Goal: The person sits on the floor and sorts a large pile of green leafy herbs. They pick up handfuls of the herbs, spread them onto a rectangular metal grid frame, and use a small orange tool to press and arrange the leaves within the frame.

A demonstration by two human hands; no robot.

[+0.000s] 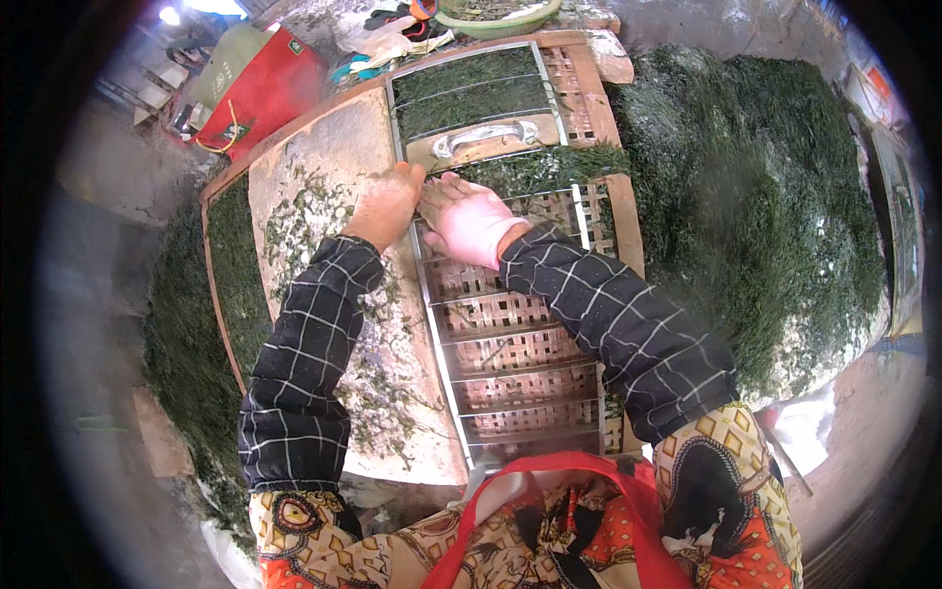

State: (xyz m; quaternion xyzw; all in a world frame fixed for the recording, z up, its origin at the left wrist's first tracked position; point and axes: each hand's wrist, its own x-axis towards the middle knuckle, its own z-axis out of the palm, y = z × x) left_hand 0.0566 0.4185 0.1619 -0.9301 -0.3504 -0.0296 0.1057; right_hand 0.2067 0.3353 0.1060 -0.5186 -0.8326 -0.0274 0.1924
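My left hand is bare, its fingers curled at the left rail of a long metal frame with thin crossbars. Whether it grips the rail is hidden. My right hand, in a pink glove, lies nearly flat over the frame, palm down, beside the left hand. Dark green leaves form a band across the frame just beyond its fingers. Farther up sits a wooden board with a metal handle, with more leaves between the bars behind it. Beneath the frame is a woven slatted tray.
A pale board with scattered leaf bits lies left of the frame. Large leaf heaps spread right and left. A red bag stands at the back left. Gloves and a green basket sit at the back.
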